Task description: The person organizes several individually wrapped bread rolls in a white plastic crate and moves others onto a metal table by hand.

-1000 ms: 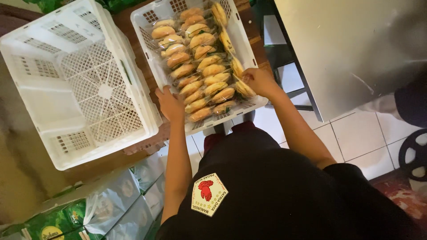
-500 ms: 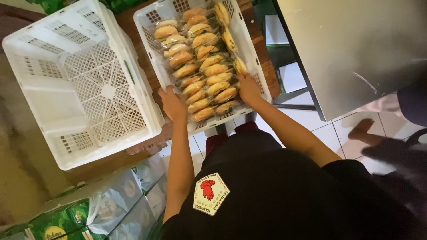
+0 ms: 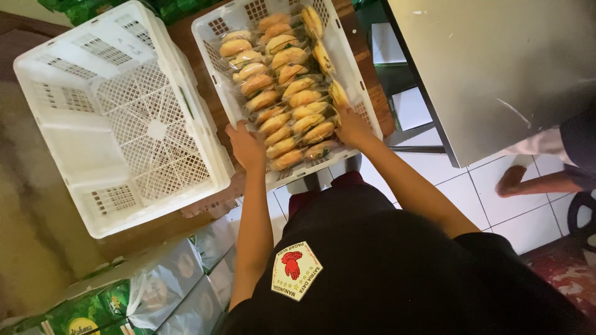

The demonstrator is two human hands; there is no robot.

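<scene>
Buns [image 3: 282, 93]: wrapped in clear film, packed in two close rows down the length of the crate [image 3: 214, 37], with a few more stood on edge along its right wall. Rows look full to the near end. The crate is white, with lattice walls, and sits on a dark wooden counter [image 3: 192, 25], its near end over the counter's edge toward you.

Left hand [image 3: 247, 146]: at the near left corner, fingers curled against the wall and touching the nearest buns. Closed on the rim or only resting there? Cannot tell from this view.

Right hand [image 3: 351, 124]: at the near right side, fingers bent in over the last buns of the right row and the upright ones beside them. It presses or steadies rather than grips; no bun is lifted clear.

Judgement on handling: the film is slippery and the buns soft, so push with flat fingers, not fingertips, and close gaps from the near end inward. Keep the upright buns leaning on the wall so they do not topple onto the rows. Mind the overhanging end; bear down lightly.

Surroundings: an empty white crate [image 3: 124, 124] just left, touching or nearly so. Green packets [image 3: 81, 316] below it. A grey metal sheet [image 3: 496, 68] to the right. Another person's foot [image 3: 515, 180] on the tiled floor [image 3: 490, 205].
</scene>
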